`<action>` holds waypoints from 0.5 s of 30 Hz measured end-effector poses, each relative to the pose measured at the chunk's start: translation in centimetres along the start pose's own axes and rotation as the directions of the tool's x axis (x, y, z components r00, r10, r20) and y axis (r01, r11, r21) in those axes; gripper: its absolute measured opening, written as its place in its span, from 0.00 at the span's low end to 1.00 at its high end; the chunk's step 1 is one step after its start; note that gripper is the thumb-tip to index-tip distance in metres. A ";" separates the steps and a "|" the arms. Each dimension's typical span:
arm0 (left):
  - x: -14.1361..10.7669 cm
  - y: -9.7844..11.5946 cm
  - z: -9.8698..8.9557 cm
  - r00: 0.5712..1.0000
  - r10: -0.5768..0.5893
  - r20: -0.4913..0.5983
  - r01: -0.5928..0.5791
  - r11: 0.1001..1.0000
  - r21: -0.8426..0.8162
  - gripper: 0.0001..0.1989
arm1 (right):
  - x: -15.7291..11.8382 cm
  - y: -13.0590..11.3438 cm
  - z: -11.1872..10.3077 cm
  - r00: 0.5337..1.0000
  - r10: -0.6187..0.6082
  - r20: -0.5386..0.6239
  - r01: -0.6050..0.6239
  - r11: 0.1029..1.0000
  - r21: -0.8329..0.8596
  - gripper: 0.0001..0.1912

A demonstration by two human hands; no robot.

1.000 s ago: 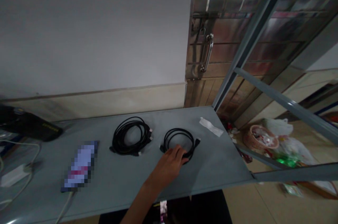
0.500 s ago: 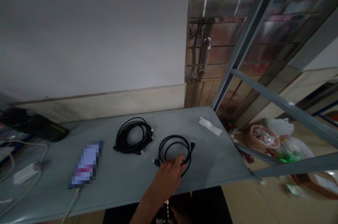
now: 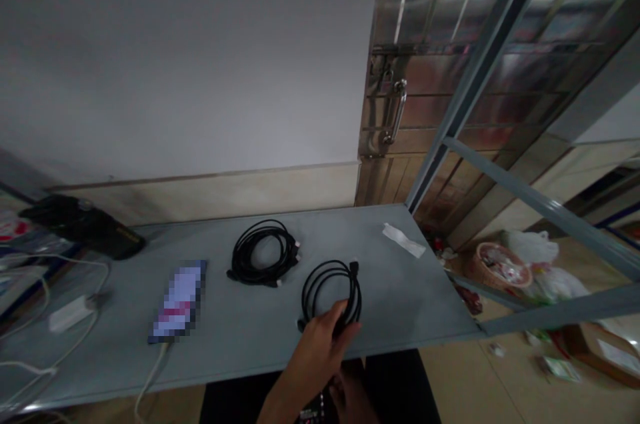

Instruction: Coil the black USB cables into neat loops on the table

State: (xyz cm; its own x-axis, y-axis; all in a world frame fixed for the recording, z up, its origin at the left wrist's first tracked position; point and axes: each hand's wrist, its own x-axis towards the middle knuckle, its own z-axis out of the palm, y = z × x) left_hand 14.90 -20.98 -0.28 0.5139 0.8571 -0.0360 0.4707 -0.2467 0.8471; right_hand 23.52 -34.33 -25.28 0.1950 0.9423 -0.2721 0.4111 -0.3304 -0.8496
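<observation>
A coil of black cable [image 3: 306, 291] lies near the table's front edge, with a plug at its upper right. My left hand [image 3: 323, 337] reaches in from below and grips the coil's lower right side between thumb and fingers. My right hand [image 3: 350, 397] hangs low in shadow by my lap, below the table edge; its fingers are too dark to make out. To the left of this coil rests a second, thicker coil of black cable [image 3: 240, 261] with pale metal plug ends, untouched.
On the grey table [image 3: 400, 304] lie a phone [image 3: 179, 301] with a white cord, a white adapter [image 3: 71, 314], a black bottle [image 3: 95, 227] on its side and a white strip [image 3: 404, 239]. A metal frame post [image 3: 453, 101] rises at the right corner. A basket [image 3: 500, 265] stands beyond.
The loops under my left hand sit closer together, and the upper right plug has drawn in against them. My view has turned a little left, shifting the scene rightward.
</observation>
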 end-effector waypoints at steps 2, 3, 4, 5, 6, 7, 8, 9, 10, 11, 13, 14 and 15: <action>-0.4 0.5 -0.4 0.998 0.016 -0.053 -0.022 0.994 -0.111 0.23 | 0.2 0.1 0.5 1.000 0.018 0.008 -0.018 1.000 -0.019 0.25; -0.5 0.8 -0.6 0.998 0.012 -0.068 -0.023 0.985 -0.172 0.23 | 0.3 0.2 0.9 1.000 0.023 0.011 -0.023 0.999 -0.027 0.24; -0.6 1.0 -0.9 0.996 -0.004 -0.087 -0.017 0.971 -0.238 0.24 | 0.5 0.2 1.4 1.000 0.025 0.013 -0.025 0.999 -0.034 0.23; -0.6 1.3 -1.1 0.993 -0.032 -0.118 -0.006 0.950 -0.312 0.26 | 0.6 0.1 1.9 0.999 0.030 0.014 -0.029 0.999 -0.043 0.23; -0.7 1.5 -1.3 0.984 -0.068 -0.163 -0.001 0.920 -0.391 0.27 | 0.8 0.1 2.3 0.999 0.037 0.015 -0.037 0.998 -0.055 0.23; -0.6 1.5 -1.4 0.968 -0.112 -0.223 -0.007 0.881 -0.474 0.28 | 0.9 0.1 2.7 0.999 0.048 0.015 -0.047 0.997 -0.068 0.24; -0.6 1.5 -1.5 0.942 -0.167 -0.290 -0.024 0.830 -0.557 0.28 | 1.0 0.2 3.1 0.998 0.060 0.016 -0.059 0.995 -0.083 0.24; -0.6 1.4 -1.6 0.908 -0.234 -0.348 -0.046 0.769 -0.637 0.28 | 1.0 0.3 3.3 0.997 0.072 0.016 -0.070 0.993 -0.096 0.25; -0.6 1.3 -1.8 0.870 -0.308 -0.385 -0.068 0.698 -0.713 0.28 | 1.1 0.4 3.5 0.997 0.080 0.014 -0.078 0.991 -0.107 0.25; -0.6 1.1 -1.9 0.833 -0.384 -0.398 -0.088 0.618 -0.781 0.28 | 1.1 0.5 3.7 0.996 0.085 0.012 -0.083 0.990 -0.116 0.25; -0.7 0.8 -2.2 0.785 -0.505 -0.359 -0.110 0.458 -0.882 0.27 | 1.1 0.6 3.8 0.997 0.079 0.001 -0.078 0.989 -0.124 0.25; -0.8 0.7 -2.4 0.779 -0.535 -0.328 -0.112 0.396 -0.911 0.28 | 1.1 0.6 3.8 0.997 0.070 -0.006 -0.071 0.989 -0.127 0.25; -0.9 0.7 -2.6 0.783 -0.544 -0.301 -0.111 0.353 -0.929 0.28 | 1.2 0.6 3.7 0.998 0.054 -0.017 -0.056 0.990 -0.128 0.25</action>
State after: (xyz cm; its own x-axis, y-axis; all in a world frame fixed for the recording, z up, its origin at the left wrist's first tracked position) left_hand 12.91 -20.72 1.77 -0.0695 0.9415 -0.3298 -0.5568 0.2377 0.7959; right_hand 20.66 -33.21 -27.78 0.2322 0.9220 -0.3099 0.5103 -0.3867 -0.7682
